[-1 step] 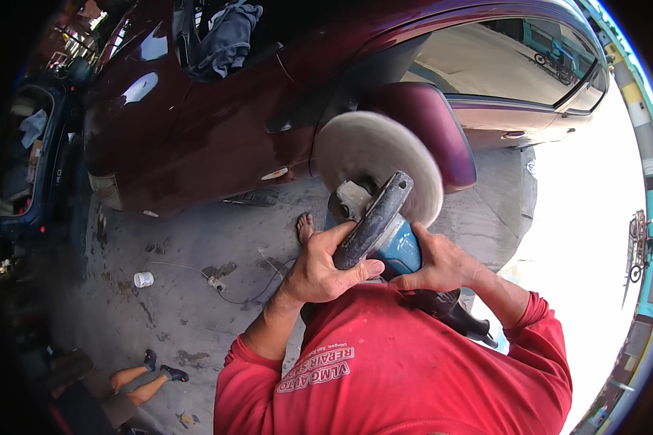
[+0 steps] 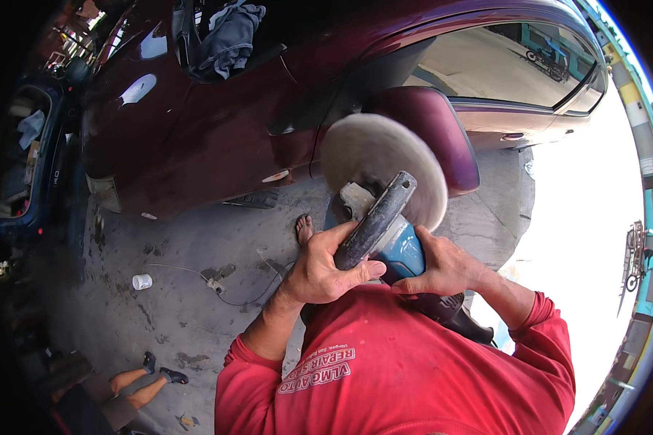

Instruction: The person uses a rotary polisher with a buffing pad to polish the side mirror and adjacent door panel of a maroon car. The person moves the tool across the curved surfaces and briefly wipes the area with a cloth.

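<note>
Both my hands hold a blue and black polisher (image 2: 401, 254) with a large round whitish pad (image 2: 384, 163). My left hand (image 2: 328, 264) is closed round the lower end of its dark loop handle (image 2: 375, 221). My right hand (image 2: 442, 262) is wrapped round the blue body from the right side. The pad's face is turned away from me, toward the maroon car's side mirror (image 2: 449, 156), and overlaps it in view. I cannot tell whether pad and mirror touch. The pad's edge looks blurred.
The maroon car (image 2: 196, 130) spans the far side, with a grey cloth (image 2: 228, 40) at its windshield. A white cup (image 2: 142, 281) and a cable with an outlet box (image 2: 215, 285) lie on the floor. A person's legs (image 2: 141, 384) show at lower left; a dark blue vehicle (image 2: 47, 170) stands left.
The polisher and its pad have shifted very slightly to the right in the picture. My grip is the same.
</note>
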A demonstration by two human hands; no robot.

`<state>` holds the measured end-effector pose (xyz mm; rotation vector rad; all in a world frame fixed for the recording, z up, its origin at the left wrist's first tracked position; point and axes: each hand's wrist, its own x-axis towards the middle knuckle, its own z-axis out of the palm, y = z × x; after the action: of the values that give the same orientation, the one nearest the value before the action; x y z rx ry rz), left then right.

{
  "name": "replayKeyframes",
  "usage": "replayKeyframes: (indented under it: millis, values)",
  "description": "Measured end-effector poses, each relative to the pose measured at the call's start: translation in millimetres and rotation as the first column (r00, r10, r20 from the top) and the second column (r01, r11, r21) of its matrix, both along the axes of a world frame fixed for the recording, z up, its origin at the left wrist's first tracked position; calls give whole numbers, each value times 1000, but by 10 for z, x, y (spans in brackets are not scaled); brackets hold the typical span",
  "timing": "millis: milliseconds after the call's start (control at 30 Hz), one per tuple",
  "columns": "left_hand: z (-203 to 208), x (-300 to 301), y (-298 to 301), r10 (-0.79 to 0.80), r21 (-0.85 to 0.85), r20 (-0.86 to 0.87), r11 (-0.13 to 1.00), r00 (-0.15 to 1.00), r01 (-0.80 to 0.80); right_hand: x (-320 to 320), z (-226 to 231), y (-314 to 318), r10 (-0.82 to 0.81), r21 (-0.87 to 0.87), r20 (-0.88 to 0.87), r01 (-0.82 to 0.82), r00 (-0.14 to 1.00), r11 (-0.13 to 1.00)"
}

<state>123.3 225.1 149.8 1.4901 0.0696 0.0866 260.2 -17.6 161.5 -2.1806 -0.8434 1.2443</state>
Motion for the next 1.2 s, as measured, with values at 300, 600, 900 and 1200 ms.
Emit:
replayKeyframes:
  millis: [300, 600, 900, 1200]
  values:
    - [-6, 405, 829, -289, -266, -80, 929, 954, 259, 1, 579, 729, -166, -297, -71, 138, 983, 945]
    - [82, 661, 1236, -511, -407, -183, 817, 840, 409, -88, 765, 1053, -324, -364, -147, 254, 935, 896]
    - [409, 679, 1151, -571, -449, -283, 789, 770, 420, -135, 524, 782, -372, -105, -348, 359, 861, 928]
    - [108, -52, 495, 113, 78, 498, 982, 860, -175, 98, 377, 265, -51, 301, -614, 294, 787, 907]
